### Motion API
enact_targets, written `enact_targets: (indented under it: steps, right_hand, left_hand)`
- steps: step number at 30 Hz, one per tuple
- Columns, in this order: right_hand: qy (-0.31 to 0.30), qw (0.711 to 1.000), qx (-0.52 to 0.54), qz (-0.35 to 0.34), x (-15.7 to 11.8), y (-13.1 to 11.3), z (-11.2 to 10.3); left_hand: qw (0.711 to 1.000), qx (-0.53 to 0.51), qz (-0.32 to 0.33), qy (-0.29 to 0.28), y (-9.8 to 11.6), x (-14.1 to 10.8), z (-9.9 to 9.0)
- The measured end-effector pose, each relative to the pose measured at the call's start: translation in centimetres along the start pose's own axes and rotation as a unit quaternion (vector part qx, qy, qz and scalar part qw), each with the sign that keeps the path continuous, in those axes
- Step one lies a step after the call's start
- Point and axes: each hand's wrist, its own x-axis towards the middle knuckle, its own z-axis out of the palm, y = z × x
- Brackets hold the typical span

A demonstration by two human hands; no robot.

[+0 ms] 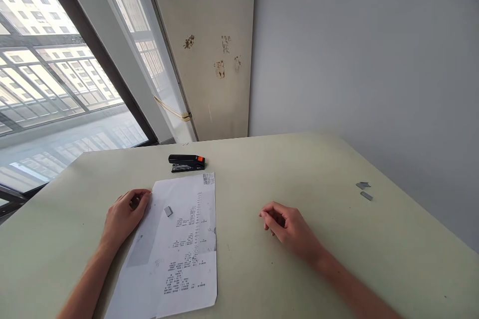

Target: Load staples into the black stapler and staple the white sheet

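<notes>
Printed white sheets (187, 259) lie on the pale green table (243, 269), left of the middle. My left hand (125, 214) rests at their upper left edge, its thumb and fingertips together near the paper; whether they pinch anything is too small to tell. On the paper, right of that hand, sits a small grey piece (168, 211), perhaps a strip of staples. A black stapler (186, 163) with an orange mark lies just beyond the sheets. My right hand (284, 224) is over the table right of the paper, fingers curled together with nothing visible in them.
Several small grey pieces (365, 195) lie on the table's right side. A grey wall (355, 50) borders the table at the right and back. Windows (56, 70) stand at the left, beside a stained beige panel (209, 20).
</notes>
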Motion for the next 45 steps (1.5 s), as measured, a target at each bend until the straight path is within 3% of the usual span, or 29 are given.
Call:
enact_targets:
  steps: [5, 9, 15, 20, 25, 29, 34, 39, 42, 45]
  right_hand:
    - [-0.004, 1.0, 0.011, -0.006, 0.0, 0.3, 0.1]
    - [-0.002, 1.0, 0.007, -0.013, 0.1, 0.4, 0.1]
    - [0.001, 1.0, 0.005, -0.022, 0.1, 0.4, 0.2]
    - [0.006, 1.0, 0.004, -0.027, 0.2, 0.4, 0.2]
    - [0.004, 0.999, 0.009, -0.039, 0.3, 0.3, 0.2]
    - [0.0, 0.999, 0.013, -0.038, 0.4, 0.4, 0.1]
    - [-0.001, 0.999, 0.012, -0.042, 0.4, 0.3, 0.1]
    - [0.015, 0.998, 0.053, -0.026, 0.4, 0.3, 0.2]
    - [0.098, 0.99, 0.097, -0.014, 0.6, 0.8, 0.0]
    - [0.197, 0.974, 0.115, 0.0, 1.0, 1.4, -0.8]
  left_hand:
    - [1.0, -0.013, -0.004, -0.001, 0.3, -0.4, -0.2]
    - [0.998, -0.05, 0.017, 0.03, 1.4, -0.3, -0.2]
    - [0.983, -0.03, 0.162, 0.079, 5.7, 1.8, 0.6]
    - [0.974, 0.036, 0.219, 0.037, 8.7, 5.1, 1.6]
    - [0.97, 0.075, 0.232, -0.024, 9.9, 8.2, 1.8]
    - [0.965, 0.09, 0.243, -0.041, 10.6, 8.8, 1.5]
    - [0.962, 0.078, 0.26, -0.014, 12.1, 6.7, 1.0]
    - [0.958, 0.036, 0.285, -0.008, 14.9, 2.4, 0.7]
    - [0.95, -0.029, 0.308, -0.036, 17.1, -1.6, 0.9]
    - [0.923, -0.073, 0.369, -0.074, 19.1, -6.2, 1.6]
